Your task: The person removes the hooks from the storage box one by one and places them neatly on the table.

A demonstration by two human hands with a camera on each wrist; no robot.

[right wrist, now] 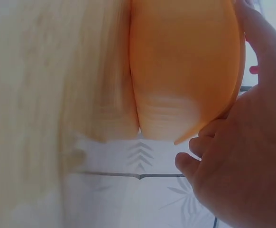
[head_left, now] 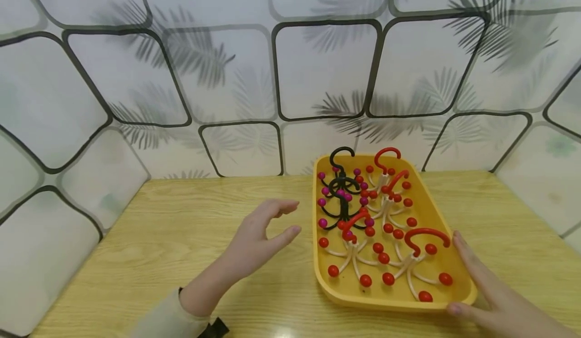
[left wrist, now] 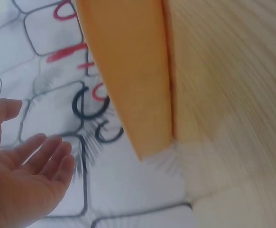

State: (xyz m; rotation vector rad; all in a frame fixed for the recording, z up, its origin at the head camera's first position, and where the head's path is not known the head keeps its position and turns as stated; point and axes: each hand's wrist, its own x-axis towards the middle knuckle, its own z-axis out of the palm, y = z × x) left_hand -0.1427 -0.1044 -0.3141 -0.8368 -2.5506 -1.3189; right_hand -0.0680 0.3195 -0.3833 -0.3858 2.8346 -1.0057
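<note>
A yellow plastic tray [head_left: 386, 306] holds several small hooked pieces with curved legs ending in balls. Some are black hooked pieces [head_left: 343, 209] with purple balls, toward the back left of the tray. Others, such as the red-hooked piece [head_left: 412, 257] at the front right, have white legs and red balls. My left hand [head_left: 258, 237] hovers left of the tray, its fingers loosely bent, thumb apart, holding nothing. At the tray's front right corner, my right hand [head_left: 499, 292] grips the rim, thumb at the front and fingers along the right side.
The tray stands on a light wood-grain table [head_left: 190, 227], near its back edge. Behind the table rises a pale wall [head_left: 322, 70] with dark stone outlines and leaf prints. A black strap device [head_left: 215, 328] sits at the left wrist.
</note>
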